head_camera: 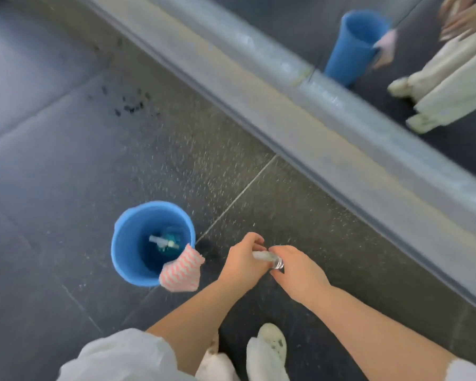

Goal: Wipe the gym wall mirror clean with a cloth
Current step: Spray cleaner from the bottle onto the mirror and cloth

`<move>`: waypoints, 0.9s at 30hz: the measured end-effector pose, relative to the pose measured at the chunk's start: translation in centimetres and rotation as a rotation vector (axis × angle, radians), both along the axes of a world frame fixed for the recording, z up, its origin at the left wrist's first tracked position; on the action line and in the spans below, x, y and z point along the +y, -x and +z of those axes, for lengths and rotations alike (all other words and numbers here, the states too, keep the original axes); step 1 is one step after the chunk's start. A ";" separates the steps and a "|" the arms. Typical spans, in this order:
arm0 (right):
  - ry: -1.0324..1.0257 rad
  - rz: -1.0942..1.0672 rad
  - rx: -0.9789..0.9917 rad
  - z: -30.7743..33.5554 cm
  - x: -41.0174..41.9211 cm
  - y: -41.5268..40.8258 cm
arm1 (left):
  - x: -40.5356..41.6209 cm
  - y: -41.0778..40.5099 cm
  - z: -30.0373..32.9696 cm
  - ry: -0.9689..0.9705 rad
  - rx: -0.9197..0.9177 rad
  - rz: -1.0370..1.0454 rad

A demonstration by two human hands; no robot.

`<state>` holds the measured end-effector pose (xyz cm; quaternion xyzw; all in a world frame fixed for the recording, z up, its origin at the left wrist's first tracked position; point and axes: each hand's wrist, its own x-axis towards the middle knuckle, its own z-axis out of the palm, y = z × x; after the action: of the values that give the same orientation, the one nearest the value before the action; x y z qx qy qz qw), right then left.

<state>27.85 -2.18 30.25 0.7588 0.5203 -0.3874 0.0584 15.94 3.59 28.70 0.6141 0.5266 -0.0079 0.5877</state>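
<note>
My left hand (243, 261) grips the body of a small clear bottle (267, 258), held low over the dark floor. My right hand (293, 266) has its fingers curled round the bottle's threaded neck end. A pink-and-white striped cloth (180, 270) hangs over the near right rim of a blue bucket (127, 243), which stands on the floor left of my hands. A spray head and some small parts lie inside the bucket. The wall mirror (396, 37) runs across the upper right and reflects the bucket, the cloth and my legs.
A grey metal ledge (300, 105) runs diagonally below the mirror. The floor is dark speckled rubber tile (66, 160) with seams and a few dark spots at the upper left. My white shoes (267, 350) stand at the bottom.
</note>
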 end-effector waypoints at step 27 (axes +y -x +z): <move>-1.433 -0.882 0.218 67.4 -18.7 -22.5 | -12.4 -29.7 66.8 -0.288 -0.984 -0.569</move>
<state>50.31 -20.86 97.62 0.7043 0.2991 -0.0224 -0.6434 45.68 -8.78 95.48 0.7366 0.0021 0.1924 0.6484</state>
